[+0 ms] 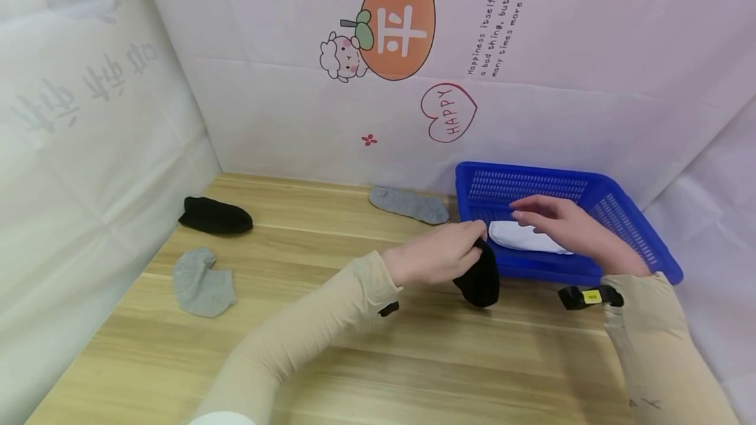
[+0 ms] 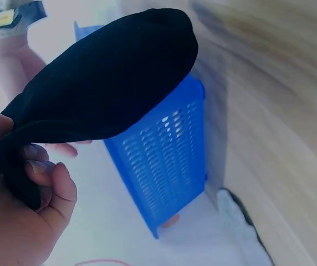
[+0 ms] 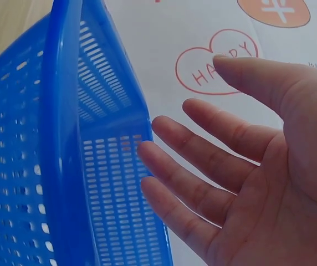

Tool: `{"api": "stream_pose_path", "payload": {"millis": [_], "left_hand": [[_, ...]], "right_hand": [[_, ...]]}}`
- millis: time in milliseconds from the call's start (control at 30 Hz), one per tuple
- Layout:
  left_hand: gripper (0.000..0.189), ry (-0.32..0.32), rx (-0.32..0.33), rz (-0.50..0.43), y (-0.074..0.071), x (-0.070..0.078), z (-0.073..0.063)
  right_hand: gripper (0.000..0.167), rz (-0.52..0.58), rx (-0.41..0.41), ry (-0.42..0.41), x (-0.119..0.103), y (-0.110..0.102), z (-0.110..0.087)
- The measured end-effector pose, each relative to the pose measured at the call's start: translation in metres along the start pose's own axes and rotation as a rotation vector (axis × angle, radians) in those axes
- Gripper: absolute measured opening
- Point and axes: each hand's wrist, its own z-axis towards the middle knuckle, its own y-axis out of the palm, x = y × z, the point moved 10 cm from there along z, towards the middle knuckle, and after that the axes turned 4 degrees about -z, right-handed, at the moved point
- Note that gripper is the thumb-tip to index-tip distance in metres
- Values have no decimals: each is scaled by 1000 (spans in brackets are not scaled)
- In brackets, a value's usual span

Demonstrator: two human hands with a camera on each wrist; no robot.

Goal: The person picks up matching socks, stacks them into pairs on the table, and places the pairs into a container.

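A black sock [image 1: 481,279] hangs from my left hand [image 1: 437,256], pinched between thumb and fingers close to the basket's front left corner. In the left wrist view the sock [image 2: 108,77] stretches away from the fingers, part of it tucked in the curled fingers. My right hand [image 1: 558,223] is over the blue basket [image 1: 549,273], its fingers extended and nothing in them. Beneath it a white sock [image 1: 522,239] lies inside the basket. The right wrist view has the palm [image 3: 241,183] and spread fingers beside the basket's rim [image 3: 64,138].
A grey sock [image 1: 410,204] lies by the back wall, left of the basket. Farther left on the wooden table [image 1: 307,215] are another black sock [image 1: 215,216] and a folded grey sock [image 1: 203,283]. A small black item [image 1: 388,309] shows beneath my left forearm. Printed white cloth [image 1: 283,110] walls the table.
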Motion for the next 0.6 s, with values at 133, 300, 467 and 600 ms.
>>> {"api": "stream_pose_path", "payload": {"millis": [133,300,467,600], "left_hand": [[11,-15,41,5,-14,-3,-2],[11,-42,94,-8,-32,-8,-4],[13,-52,135,-30,-46,-12,-8],[13,-45,169,-48,-55,-15,-10]], "right_hand": [[51,4,0,-14,-6,4,0],[48,6,8,-44,-14,7,3],[47,59,18,-92,-23,12,7],[54,143,12,-106,-28,19,9]]}}
